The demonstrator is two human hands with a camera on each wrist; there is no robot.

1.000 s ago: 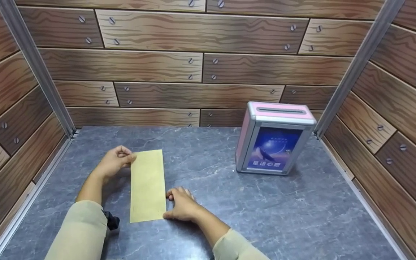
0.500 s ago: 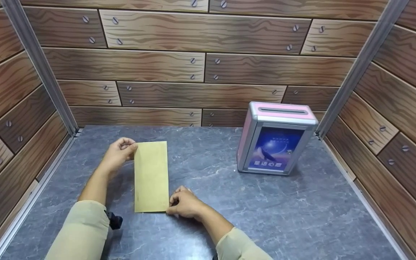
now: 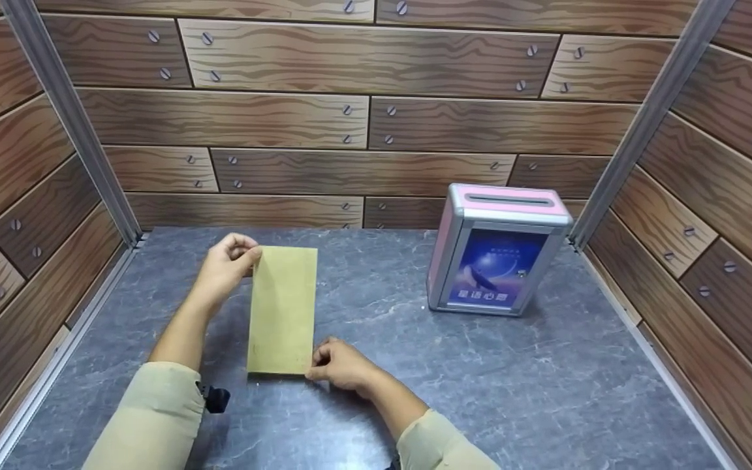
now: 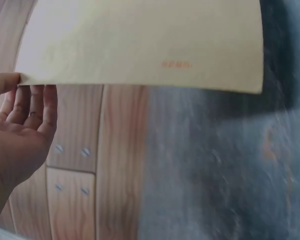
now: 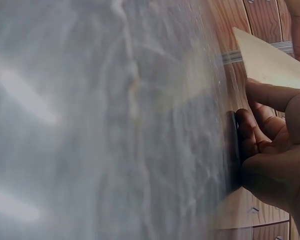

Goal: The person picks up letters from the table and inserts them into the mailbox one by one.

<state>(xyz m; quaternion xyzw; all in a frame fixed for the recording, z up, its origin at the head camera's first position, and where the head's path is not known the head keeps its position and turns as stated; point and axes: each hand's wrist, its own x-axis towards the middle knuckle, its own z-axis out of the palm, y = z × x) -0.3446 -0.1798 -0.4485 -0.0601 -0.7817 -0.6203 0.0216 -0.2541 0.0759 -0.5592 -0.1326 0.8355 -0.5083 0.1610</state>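
A yellow-brown paper envelope [image 3: 282, 310] is held up between both hands, its far end raised and its near end lower, close over the table. My left hand [image 3: 224, 267] pinches its far left corner between thumb and fingers. At the near right corner my right hand [image 3: 344, 367] pinches the edge with thumb and curled fingers. The left wrist view shows a short line of red print on the underside of the envelope [image 4: 140, 45]. In the right wrist view only a corner of the envelope [image 5: 270, 60] shows, above the thumb.
A pink box [image 3: 497, 254] with a silver frame, a slot on top and a blue picture on its front stands at the back right. The grey marbled table [image 3: 376, 418] is bounded by wood-patterned walls [image 3: 369, 59] with metal corner posts.
Both hands keep their grip. The envelope has lifted off the table, its far end most, and shifted right and away. The pink box stays put.
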